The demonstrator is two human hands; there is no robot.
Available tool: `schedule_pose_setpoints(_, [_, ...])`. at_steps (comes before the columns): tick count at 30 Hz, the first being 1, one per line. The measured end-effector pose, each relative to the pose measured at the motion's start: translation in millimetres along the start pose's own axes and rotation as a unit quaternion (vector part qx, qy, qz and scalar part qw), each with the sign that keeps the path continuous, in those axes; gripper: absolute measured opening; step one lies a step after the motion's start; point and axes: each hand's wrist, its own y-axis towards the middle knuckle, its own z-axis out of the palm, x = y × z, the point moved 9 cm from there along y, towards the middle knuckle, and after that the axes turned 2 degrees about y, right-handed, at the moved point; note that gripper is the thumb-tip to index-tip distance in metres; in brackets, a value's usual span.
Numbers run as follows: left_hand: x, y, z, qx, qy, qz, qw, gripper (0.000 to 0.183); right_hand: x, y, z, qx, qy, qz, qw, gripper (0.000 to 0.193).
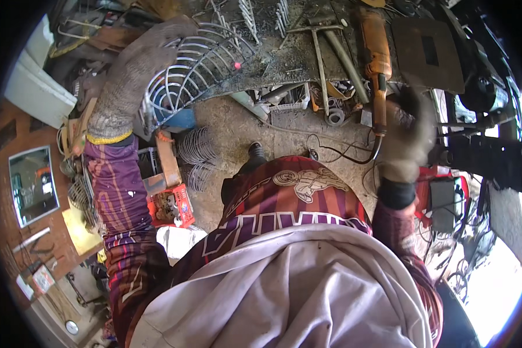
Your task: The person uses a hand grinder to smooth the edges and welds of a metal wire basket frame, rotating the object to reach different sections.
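My left hand (pixel 136 69), in a worn grey knitted glove with a yellow cuff edge, is closed on the rim of a curved metal wire grille (pixel 188 72). The grille has several bent ribs and leans over the near edge of the dark workbench (pixel 272 64). My right hand (pixel 409 136), also gloved, is smeared by motion, so its fingers cannot be read. It is nearest to the narrow handle of an orange corded grinder (pixel 378 55) lying on the bench. I cannot tell whether it touches that handle.
A hammer (pixel 316 29) and a metal pipe (pixel 348 66) lie left of the grinder. Twisted metal rods (pixel 248 20) rest at the bench's back. Stacked wire rings (pixel 197 151) and a red box (pixel 173 207) are on the floor. The grinder's cord (pixel 354 159) hangs below the bench.
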Motion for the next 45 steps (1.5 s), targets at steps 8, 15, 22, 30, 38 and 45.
schedule_pose_setpoints(8, [0.4, 23.0, 32.2, 0.075, 0.263, 0.319, 0.907, 0.035, -47.0, -28.9, 163.9, 0.251, -0.294, 0.133, 0.913, 0.065])
schedule_pose_setpoints(15, [44.8, 19.7, 18.0, 0.105, 0.188, 0.353, 0.91, 0.036, -38.6, -32.1, 158.0, 0.149, -0.188, 0.24, 0.941, 0.039])
schedule_pose_setpoints(22, [64.4, 37.0, 26.4, 0.128, 0.137, 0.377, 0.907, 0.037, 7.5, -105.3, 138.7, -0.025, 0.089, 0.28, 0.956, 0.025])
schedule_pose_setpoints(30, [60.4, 57.6, 58.0, 0.162, 0.106, 0.386, 0.902, 0.038, 53.8, -91.5, 157.0, 0.057, -0.021, 0.105, 0.993, 0.028])
schedule_pose_setpoints(38, [66.6, 64.3, 67.1, 0.183, 0.104, 0.361, 0.909, 0.039, 52.7, -82.3, 179.0, 0.159, -0.025, 0.066, 0.985, 0.034])
schedule_pose_setpoints(45, [65.1, 69.3, 68.8, 0.187, 0.097, 0.363, 0.908, 0.04, 46.0, -78.2, 196.6, 0.206, -0.102, 0.042, 0.972, 0.037])
